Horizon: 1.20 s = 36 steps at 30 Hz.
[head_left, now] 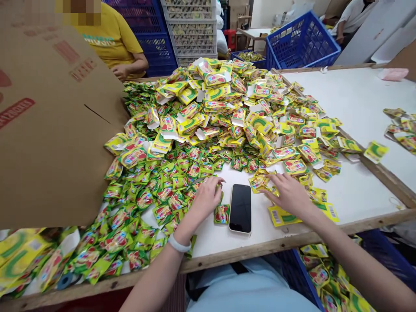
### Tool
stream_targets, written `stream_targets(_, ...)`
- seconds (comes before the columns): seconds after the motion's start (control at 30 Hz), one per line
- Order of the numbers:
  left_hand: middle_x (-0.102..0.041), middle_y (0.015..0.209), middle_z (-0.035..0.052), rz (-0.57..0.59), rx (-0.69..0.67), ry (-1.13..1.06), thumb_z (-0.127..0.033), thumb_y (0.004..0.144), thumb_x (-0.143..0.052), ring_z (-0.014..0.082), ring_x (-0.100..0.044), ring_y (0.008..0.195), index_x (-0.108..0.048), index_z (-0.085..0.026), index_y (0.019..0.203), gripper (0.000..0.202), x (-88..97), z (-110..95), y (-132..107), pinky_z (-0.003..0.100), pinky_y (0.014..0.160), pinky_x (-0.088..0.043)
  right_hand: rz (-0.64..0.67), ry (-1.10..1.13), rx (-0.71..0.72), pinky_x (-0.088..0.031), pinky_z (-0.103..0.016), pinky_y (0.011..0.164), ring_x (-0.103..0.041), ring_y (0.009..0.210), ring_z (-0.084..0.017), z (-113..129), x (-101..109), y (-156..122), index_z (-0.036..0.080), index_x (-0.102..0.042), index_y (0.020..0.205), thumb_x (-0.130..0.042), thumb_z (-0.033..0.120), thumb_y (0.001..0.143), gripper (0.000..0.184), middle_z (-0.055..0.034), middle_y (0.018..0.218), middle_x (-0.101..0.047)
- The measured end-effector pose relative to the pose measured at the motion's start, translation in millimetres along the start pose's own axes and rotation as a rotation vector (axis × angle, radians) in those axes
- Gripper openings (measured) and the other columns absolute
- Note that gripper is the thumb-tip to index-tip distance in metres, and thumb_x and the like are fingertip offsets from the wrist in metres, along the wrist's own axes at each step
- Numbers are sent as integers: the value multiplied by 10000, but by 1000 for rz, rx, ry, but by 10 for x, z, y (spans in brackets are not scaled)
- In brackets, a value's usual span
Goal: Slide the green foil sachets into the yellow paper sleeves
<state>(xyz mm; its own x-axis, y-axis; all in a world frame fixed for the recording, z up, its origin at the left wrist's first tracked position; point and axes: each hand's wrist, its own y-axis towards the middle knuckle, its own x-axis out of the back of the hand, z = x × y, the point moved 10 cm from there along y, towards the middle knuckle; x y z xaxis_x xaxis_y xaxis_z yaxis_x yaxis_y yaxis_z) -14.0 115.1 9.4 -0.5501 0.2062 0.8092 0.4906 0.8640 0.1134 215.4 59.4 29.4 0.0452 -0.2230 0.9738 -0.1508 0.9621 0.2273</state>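
Observation:
A big heap of green-and-yellow sachets (208, 130) and small folded cartons (214, 93) covers a white table (357, 190). My left hand (208, 197) lies on the sachets at the heap's near edge, fingers curled over a few of them. My right hand (287, 195) reaches left with fingers spread, its fingertips on a yellow carton (258, 182). A black phone (240, 208) lies face up between the two hands. One sachet (222, 213) rests beside the phone, and a flat yellow carton (281, 216) sits under my right wrist.
A large brown cardboard flap (48, 130) stands at the left. A person in a yellow shirt (112, 39) sits across the table. Blue crates (302, 41) and white crates (191, 26) stand behind. A blue bin with cartons (328, 277) is below the table's near edge.

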Motion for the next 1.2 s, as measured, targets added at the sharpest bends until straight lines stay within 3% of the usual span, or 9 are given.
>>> stream_targets(0.1,-620,1030,74,151,-6,-13,-223,894,-533,235,-573,982,-612,-186,1063,190,-37,12,-112,399,902,-456,197,-74,-237,-463,-387,738,-605,976,-345,116,-458,123,81,-618,1013,-571,492,915,425,-206,991,-677)
stream_targets(0.27,-557,1081,85,364,-66,101,-354,746,-770,286,-520,1047,-638,-189,949,293,-249,-52,-380,435,903,-451,180,109,-365,-431,-328,660,-624,927,-295,-95,-546,215,147,-588,962,-650,362,882,238,-146,957,-690)
stream_targets(0.43,-631,878,49,160,78,-147,-336,886,-600,226,-601,840,-627,-189,876,150,-119,107,-245,387,810,-488,-94,923,-466,-366,-265,475,-524,493,-148,-128,-358,115,210,-540,745,-642,483,851,310,1,589,-608)
stream_targets(0.53,-669,814,33,-94,286,-611,-394,895,-561,182,-640,677,-617,-191,1085,283,5,301,-151,332,682,-530,-94,1583,-536,-414,-253,417,-539,448,-131,358,-456,67,221,-513,762,-701,599,758,422,9,626,-649)
stream_targets(0.6,-685,804,27,-207,320,-882,-444,846,-620,177,-668,687,-593,-188,1182,423,-20,284,-139,316,686,-556,-102,1773,-553,-417,-240,396,-516,415,-114,733,-471,72,226,-496,767,-734,584,739,430,39,593,-621)
stream_targets(0.77,-727,894,65,-309,376,-1141,-581,821,-622,207,-705,850,-639,-174,1060,472,-176,102,-250,331,777,-581,-348,1660,-576,-349,-193,415,-423,442,-73,1025,-371,79,234,-469,834,-670,503,846,336,82,587,-521)
stream_targets(1.0,-743,937,76,-239,355,-1171,-553,730,-754,226,-708,896,-591,-178,1021,502,-229,-27,-228,375,860,-568,-370,1207,-500,-453,-262,524,-536,566,-135,838,-243,16,236,-461,885,-570,509,896,294,12,715,-569)
stream_targets(1.13,-726,969,84,-197,251,-1011,-590,811,-652,219,-696,891,-584,-186,1063,481,-211,-104,-270,341,797,-561,-212,1290,-340,-570,-330,689,-669,903,-225,852,-264,76,215,-547,1110,-698,521,791,467,-99,1079,-670)
stream_targets(1.2,-713,945,79,-119,164,-829,-562,894,-550,201,-687,823,-556,-186,1167,465,-143,-174,-259,325,744,-551,-57,1450,-214,-590,-344,718,-700,862,-221,970,-332,114,221,-616,1078,-621,495,869,345,-76,1022,-718)
